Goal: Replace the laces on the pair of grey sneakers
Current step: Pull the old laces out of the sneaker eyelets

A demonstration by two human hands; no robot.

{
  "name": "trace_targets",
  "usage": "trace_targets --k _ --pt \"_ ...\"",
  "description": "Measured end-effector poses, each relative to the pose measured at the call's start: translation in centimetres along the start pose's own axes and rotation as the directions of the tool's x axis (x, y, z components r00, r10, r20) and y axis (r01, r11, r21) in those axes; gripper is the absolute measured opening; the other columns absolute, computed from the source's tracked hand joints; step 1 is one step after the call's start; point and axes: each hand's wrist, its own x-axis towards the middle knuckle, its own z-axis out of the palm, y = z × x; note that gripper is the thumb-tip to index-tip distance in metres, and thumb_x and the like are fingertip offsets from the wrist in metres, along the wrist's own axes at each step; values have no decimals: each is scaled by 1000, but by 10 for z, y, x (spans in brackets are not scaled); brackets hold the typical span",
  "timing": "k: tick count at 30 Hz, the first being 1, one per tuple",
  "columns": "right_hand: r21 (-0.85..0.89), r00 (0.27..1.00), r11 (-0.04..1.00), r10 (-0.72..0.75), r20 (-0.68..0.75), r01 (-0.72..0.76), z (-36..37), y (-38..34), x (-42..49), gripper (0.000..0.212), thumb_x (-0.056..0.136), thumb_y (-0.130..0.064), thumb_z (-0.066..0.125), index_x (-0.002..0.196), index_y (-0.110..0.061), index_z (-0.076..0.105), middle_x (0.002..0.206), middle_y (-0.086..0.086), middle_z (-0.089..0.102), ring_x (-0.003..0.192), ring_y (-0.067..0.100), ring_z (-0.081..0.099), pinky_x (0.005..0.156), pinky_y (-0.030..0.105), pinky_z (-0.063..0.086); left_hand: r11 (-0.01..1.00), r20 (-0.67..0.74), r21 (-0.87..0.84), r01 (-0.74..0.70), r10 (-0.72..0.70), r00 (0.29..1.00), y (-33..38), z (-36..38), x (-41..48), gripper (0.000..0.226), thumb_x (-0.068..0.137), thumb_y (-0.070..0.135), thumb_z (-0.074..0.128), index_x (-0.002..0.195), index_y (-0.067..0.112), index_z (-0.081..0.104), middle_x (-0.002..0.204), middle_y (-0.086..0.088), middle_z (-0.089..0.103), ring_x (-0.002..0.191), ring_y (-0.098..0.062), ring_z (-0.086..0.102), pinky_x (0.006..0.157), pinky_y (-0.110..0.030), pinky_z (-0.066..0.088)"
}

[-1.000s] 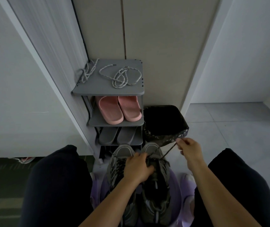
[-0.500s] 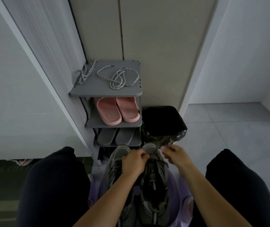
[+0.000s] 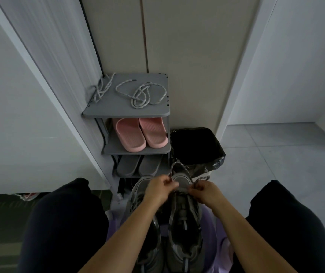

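Two grey sneakers stand between my knees, toes pointing away. The right sneaker (image 3: 184,219) has its lace pulled out near the toe; the left sneaker (image 3: 140,191) is partly covered by my left forearm. My left hand (image 3: 160,189) pinches one end of a speckled grey lace (image 3: 179,164), which loops up over the toe. My right hand (image 3: 205,192) pinches the lace's other end beside the toe. Two loose speckled laces lie on the shoe rack's top shelf, one in the middle (image 3: 142,94) and one at the left (image 3: 100,88).
A grey shoe rack (image 3: 126,112) stands ahead with pink slippers (image 3: 141,133) and grey slippers (image 3: 138,164) on lower shelves. A black-lined bin (image 3: 197,148) sits right of it. The sneakers rest on a purple stool (image 3: 210,251). White wall panels left, tiled floor right.
My right hand came back in from the right to the sneaker's toe. My left hand lifted off the sneaker and took the lace's other end, which now loops above the toe.
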Motion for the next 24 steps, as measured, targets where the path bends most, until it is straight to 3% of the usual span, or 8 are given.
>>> trace_targets --k 2,3,6,9,13,16,20,24 --pt "-66 999 998 -14 -29 12 2 3 2 19 81 -14 68 67 -3 61 66 10 56 62 20 48 63 31 40 962 -9 266 -57 62 998 -8 11 -2 21 88 32 59 99 14 64 97 -1 64 92 -18 59 89 -33 44" --pt "-57 998 998 -20 -65 16 2 4 2 20 81 -13 67 64 -7 59 67 10 57 62 19 49 62 29 40 967 -49 246 -66 81 995 -8 13 -1 19 89 29 57 95 12 65 90 -1 64 87 -19 58 83 -30 45" --pt "120 962 992 -9 -273 44 -13 -1 2 12 85 -10 63 74 -4 63 70 12 60 62 20 52 60 27 41 985 -207 -169 -29 -7 978 -4 -5 5 17 90 19 57 76 11 62 66 1 58 72 -18 55 56 -19 40" --pt "299 956 954 61 -288 29 -24 -8 1 12 88 -9 60 77 -4 61 71 12 58 57 15 49 52 20 42 893 -295 -446 -59 -85 952 -1 -25 8 21 90 14 57 69 15 61 70 -2 63 71 -17 58 64 -21 44" --pt "78 998 995 56 31 -58 -4 -7 -11 7 84 -11 64 83 -4 63 63 1 55 53 9 46 44 11 36 995 -34 -101 -15 11 999 -6 -5 1 16 89 23 58 92 10 67 89 -5 66 87 -19 60 76 -26 45" --pt "37 996 999 9 -92 -5 -6 -5 -8 7 84 -9 64 82 -3 66 62 1 57 55 11 48 46 11 37 984 -52 147 -100 109 993 -9 11 -1 24 90 26 57 99 7 68 97 -8 66 91 -21 61 82 -27 44" --pt "330 918 939 43 -394 97 -29 -10 -2 12 86 -5 61 74 -6 63 62 4 54 58 14 46 55 22 39 870 -225 -492 -32 -92 970 6 -22 3 16 90 12 55 83 5 69 70 -3 66 60 -12 58 65 -25 47" --pt "356 949 932 51 -311 67 -27 -13 -7 9 88 -9 60 79 -7 62 66 6 57 58 14 48 56 22 39 836 -276 -534 -127 -30 961 15 -42 1 21 91 12 55 74 17 66 67 0 66 52 -2 58 52 -11 45"
